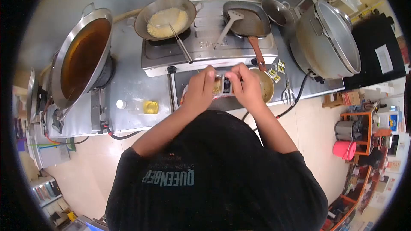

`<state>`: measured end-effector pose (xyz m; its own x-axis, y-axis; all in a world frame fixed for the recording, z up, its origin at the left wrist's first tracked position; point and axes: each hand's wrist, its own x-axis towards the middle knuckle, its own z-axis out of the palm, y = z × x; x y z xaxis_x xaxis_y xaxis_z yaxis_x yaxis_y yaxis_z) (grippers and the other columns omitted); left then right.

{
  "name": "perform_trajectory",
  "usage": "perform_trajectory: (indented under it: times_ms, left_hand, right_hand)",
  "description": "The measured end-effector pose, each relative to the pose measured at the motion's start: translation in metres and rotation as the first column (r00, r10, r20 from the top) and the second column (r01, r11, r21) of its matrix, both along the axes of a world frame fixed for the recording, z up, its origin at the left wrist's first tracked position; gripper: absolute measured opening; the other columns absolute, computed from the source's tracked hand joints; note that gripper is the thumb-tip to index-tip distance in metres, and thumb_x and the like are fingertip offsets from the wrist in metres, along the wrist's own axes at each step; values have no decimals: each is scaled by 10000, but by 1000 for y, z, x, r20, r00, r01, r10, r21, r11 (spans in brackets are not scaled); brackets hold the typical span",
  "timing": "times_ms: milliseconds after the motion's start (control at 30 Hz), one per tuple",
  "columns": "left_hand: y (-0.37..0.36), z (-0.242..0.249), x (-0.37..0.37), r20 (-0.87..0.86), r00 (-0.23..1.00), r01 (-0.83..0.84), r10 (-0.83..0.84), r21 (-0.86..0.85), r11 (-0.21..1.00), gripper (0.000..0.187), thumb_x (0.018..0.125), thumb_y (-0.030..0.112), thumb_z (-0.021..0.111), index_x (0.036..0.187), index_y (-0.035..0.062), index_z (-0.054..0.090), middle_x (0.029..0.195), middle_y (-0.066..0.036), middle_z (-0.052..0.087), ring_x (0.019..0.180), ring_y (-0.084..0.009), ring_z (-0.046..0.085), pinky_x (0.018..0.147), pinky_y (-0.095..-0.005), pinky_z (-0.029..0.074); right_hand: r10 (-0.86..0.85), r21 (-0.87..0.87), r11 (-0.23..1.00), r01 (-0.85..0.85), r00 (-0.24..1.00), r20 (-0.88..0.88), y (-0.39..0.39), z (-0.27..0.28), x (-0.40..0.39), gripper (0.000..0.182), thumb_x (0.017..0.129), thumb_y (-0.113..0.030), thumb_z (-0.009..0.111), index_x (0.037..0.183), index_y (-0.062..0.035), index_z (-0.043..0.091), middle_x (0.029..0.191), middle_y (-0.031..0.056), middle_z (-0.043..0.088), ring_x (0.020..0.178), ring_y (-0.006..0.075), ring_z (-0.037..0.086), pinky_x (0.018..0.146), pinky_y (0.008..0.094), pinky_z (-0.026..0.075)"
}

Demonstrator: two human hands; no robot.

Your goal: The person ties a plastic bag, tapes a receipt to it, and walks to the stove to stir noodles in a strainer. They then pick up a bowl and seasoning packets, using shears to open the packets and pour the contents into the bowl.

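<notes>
Both hands meet in front of the stove, near the counter's front edge. My left hand [199,89] is wrapped round one side of a small packet [218,86], with the thumb and fingers pressed on it. My right hand [247,86] pinches the packet's other side. A dark part and a clear part with pale contents show between the hands; the rest is covered by fingers. Just behind the right hand lies a round pan or bowl [267,86], partly hidden. Noodle-like food lies in a wok [174,28] on the stove [205,53], with a strainer [184,50] resting in it.
A large wok of brown liquid [85,60] stands at the left. On the stove's right burner are a square pan [252,23] and a spatula [229,25]. A big pot [325,38], scissors [288,94], sachets [274,75] and a bottle of yellow liquid [150,107] surround the work area.
</notes>
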<state>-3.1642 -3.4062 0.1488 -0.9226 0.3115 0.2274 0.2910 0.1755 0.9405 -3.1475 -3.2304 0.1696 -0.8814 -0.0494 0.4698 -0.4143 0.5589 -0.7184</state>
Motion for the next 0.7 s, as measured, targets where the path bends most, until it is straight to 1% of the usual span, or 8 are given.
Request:
perform_trajectory:
  times_ms: [67,267,333,400,500,533,600,700]
  left_hand:
    - [13,-4,-3,-219,971,-100,91,-30,995,331,1047,227,371,833,-1,480,681,-218,455,619,-432,475,566,-449,375]
    - [61,-1,-7,-293,956,71,36,348,935,349,1048,198,369,804,-21,490,649,-167,480,553,-314,473,535,-415,359]
    - [79,26,-5,-490,835,-120,251,283,951,348,1047,184,369,794,-19,496,641,-152,481,543,-272,463,529,-403,357]
    - [93,45,-6,-314,943,42,106,431,901,349,1043,157,371,767,-15,498,630,-150,468,527,-248,445,514,-384,343]
    - [110,55,5,-405,893,-36,194,367,930,361,1044,170,367,753,-10,481,616,-153,444,511,-244,416,501,-381,326]
    - [111,60,8,-331,938,24,102,355,935,362,1043,174,368,749,-7,474,610,-154,433,502,-248,399,496,-383,318]
    - [123,60,2,-491,814,-199,309,264,944,365,1044,179,370,741,-4,459,597,-155,418,499,-258,385,496,-390,315]
    - [142,61,4,-385,872,-161,301,356,921,379,1045,190,375,726,-5,438,571,-163,395,496,-311,389,500,-411,315]
  right_hand:
    - [52,-16,998,-53,997,-59,-5,16,16,152,914,-138,670,857,-22,591,699,132,583,596,274,590,555,357,457]
    - [-38,-39,999,33,993,-116,5,34,9,110,896,-90,676,853,-19,603,734,147,590,640,323,615,577,379,484]
    - [-76,-78,995,64,984,-164,19,46,-3,108,918,-92,647,856,-17,599,725,152,596,627,322,614,569,375,479]
    - [-83,-68,995,74,987,-135,28,58,10,105,936,-79,616,862,-8,589,718,163,600,612,329,607,565,372,474]
    - [-53,-103,994,37,987,-152,51,64,4,129,965,-103,600,875,-18,564,651,109,575,546,198,547,549,319,447]
    - [-21,-125,992,9,995,-99,59,61,-2,123,939,-76,615,858,3,568,714,169,589,623,340,607,566,372,468]
    - [-23,-135,991,2,987,-156,58,71,6,122,938,-74,618,856,0,567,722,171,589,633,346,612,567,371,466]
    - [-57,-94,995,40,982,-178,74,65,2,111,936,-71,618,862,-4,570,735,174,591,637,361,613,569,374,468]
